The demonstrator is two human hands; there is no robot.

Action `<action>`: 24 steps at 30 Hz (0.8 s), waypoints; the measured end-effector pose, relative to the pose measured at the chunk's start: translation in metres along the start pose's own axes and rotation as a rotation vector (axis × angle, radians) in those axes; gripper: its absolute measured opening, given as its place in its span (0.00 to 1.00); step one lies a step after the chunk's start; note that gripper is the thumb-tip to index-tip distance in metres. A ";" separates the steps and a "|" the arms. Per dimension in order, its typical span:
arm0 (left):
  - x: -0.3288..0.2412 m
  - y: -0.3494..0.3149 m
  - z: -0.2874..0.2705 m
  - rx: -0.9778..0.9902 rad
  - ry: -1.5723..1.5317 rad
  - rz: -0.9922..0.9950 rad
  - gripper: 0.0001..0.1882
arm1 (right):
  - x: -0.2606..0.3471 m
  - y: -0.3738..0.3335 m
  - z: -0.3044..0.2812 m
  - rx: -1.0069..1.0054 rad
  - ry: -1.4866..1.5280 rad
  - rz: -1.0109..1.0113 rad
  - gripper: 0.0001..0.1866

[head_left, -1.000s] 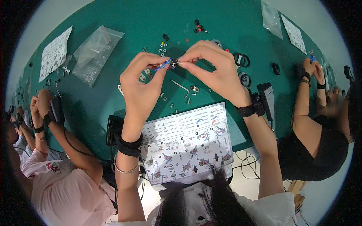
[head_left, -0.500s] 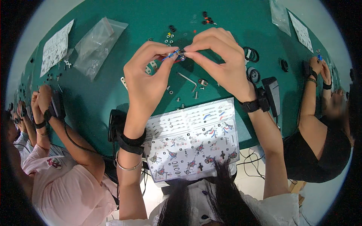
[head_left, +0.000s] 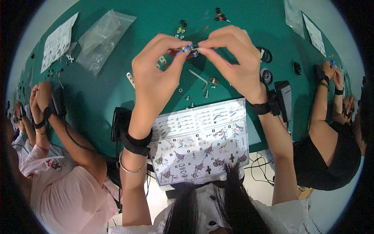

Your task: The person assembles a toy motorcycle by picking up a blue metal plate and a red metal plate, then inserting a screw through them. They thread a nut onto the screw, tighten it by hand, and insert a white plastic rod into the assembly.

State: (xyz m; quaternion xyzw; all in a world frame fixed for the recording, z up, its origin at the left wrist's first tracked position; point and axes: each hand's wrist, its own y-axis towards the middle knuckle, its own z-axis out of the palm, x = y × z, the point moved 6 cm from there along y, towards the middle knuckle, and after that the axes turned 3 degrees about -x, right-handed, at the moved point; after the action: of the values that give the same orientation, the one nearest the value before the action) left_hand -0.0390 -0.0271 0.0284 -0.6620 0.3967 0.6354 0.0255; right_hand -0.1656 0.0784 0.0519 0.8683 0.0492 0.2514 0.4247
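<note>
Over the green table (head_left: 117,85), my left hand (head_left: 154,72) pinches a small blue and red metal assembly (head_left: 186,49) between thumb and forefinger. My right hand (head_left: 237,60) meets it from the other side, thumb and forefinger closed on a thin silvery part at the assembly's edge; its exact kind is too small to tell. Below the fingers lie an L-shaped hex key (head_left: 198,75), a small metal bracket (head_left: 214,80) and several loose screws (head_left: 207,93). A perforated metal strip (head_left: 130,80) is beside my left wrist, partly covered.
A printed instruction sheet (head_left: 202,134) lies at the table's near edge. Clear plastic bag (head_left: 105,39) sits far left; black rings (head_left: 266,55) and a wheel (head_left: 266,76) are right of my right hand. Small nuts and black parts (head_left: 220,17) are beyond. Co-workers sit on both sides.
Both hands have shifted slightly right in the picture with the assembly, as has the table scene. A thin silvery part now shows at my right fingertips.
</note>
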 end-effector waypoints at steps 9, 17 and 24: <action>-0.005 0.004 0.003 0.064 0.211 0.242 0.07 | 0.002 -0.001 -0.004 0.072 -0.110 -0.010 0.10; -0.018 -0.007 0.000 0.021 0.170 0.505 0.07 | -0.003 -0.016 -0.010 0.151 -0.168 0.032 0.09; -0.010 -0.012 0.013 0.157 0.307 0.513 0.08 | -0.003 -0.022 -0.012 0.269 -0.117 0.003 0.08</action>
State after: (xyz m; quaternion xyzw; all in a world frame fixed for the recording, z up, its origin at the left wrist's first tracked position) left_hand -0.0417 -0.0067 0.0289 -0.6245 0.5978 0.4812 -0.1450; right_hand -0.1710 0.0996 0.0403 0.9306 0.0563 0.1923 0.3063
